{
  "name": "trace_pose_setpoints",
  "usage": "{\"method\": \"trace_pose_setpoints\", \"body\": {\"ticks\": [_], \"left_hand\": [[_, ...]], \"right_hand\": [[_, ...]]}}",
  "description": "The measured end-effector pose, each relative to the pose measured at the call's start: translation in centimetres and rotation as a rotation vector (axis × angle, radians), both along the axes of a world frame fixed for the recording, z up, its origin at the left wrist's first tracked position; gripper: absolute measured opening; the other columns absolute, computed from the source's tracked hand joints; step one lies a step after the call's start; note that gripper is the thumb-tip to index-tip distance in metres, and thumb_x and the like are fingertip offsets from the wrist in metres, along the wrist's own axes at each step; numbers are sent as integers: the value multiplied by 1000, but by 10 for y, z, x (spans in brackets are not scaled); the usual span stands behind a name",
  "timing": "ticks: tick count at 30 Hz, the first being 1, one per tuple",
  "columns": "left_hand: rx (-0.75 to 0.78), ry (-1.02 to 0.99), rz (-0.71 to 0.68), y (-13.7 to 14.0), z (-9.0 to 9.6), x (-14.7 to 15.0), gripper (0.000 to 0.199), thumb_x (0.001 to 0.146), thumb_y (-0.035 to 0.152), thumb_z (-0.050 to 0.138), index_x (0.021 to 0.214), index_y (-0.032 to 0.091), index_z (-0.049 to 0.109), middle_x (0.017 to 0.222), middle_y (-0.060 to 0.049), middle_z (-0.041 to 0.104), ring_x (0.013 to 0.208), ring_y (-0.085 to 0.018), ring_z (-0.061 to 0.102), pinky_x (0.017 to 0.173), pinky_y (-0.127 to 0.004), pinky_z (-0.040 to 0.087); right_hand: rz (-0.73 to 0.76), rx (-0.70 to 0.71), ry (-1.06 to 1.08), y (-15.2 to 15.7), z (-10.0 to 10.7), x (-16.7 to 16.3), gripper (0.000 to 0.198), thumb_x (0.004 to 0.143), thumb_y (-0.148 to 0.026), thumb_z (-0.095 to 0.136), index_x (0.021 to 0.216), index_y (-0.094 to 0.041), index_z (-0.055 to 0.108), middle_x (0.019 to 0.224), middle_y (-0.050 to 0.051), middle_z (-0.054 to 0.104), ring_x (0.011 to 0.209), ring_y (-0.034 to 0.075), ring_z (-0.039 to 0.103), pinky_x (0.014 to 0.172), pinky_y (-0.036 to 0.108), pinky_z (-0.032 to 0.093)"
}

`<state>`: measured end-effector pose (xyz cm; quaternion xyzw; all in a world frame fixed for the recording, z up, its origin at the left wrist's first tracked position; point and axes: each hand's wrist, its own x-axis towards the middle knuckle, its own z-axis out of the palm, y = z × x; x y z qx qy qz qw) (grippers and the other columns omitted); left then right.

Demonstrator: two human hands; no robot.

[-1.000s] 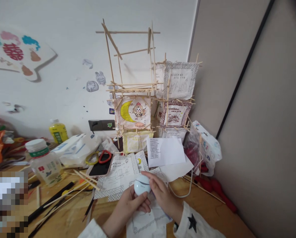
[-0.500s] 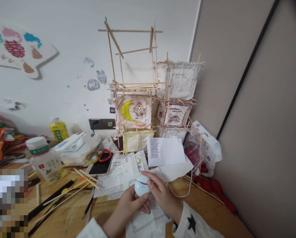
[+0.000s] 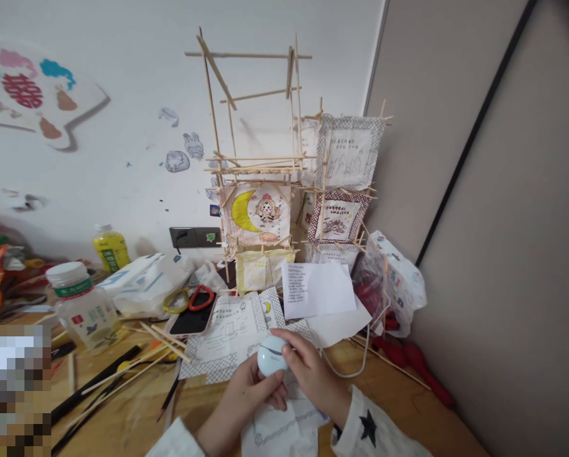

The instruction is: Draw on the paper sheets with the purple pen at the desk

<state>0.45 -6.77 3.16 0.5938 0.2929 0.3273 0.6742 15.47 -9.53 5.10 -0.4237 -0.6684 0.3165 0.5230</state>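
A small, rounded, pale blue earbud case (image 3: 271, 357) with a dark seam across its upper part sits between my two hands above the papers. My left hand (image 3: 252, 388) grips it from below and the left, thumb along its lower edge. From the right, my right hand (image 3: 309, 371) holds it too, with fingers over the top and side. The seam looks closed. Beneath my hands lie a sheet with a drawn border (image 3: 284, 431) and a patterned drawing (image 3: 225, 330) showing a boat.
Behind stands a wooden-stick frame (image 3: 249, 170) hung with decorated panels. A phone (image 3: 189, 322) with red-handled scissors (image 3: 201, 298) lies left of the drawings. Farther left are a bottle (image 3: 85, 311), loose sticks (image 3: 122, 374) and a tissue pack (image 3: 146, 285). Handwritten paper (image 3: 319, 291) leans at the back.
Both hands keep the same grip on the earbud case, which has barely shifted. The whole view has moved very slightly.
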Motion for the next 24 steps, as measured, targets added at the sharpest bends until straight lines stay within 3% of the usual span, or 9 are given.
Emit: {"method": "trace_pose_setpoints", "body": {"ticks": [19,24], "left_hand": [[-46,-66,-45,5,-1,-3,51,63,56,75,82,16,49,61,-5,65,49,-17,62,48,-25,47],[-24,-62,-95,11,-7,-5,50,63,54,76,83,16,49,62,-4,64,50,-17,62,48,-25,48]], "right_hand": [[-19,-121,140,10,-7,1,45,89,-54,46,115,-21,62,120,8,62,113,23,53,98,37,39],[-80,-155,143,20,-22,3,44,91,-53,42,107,-19,64,106,9,66,99,23,59,87,37,44]]}}
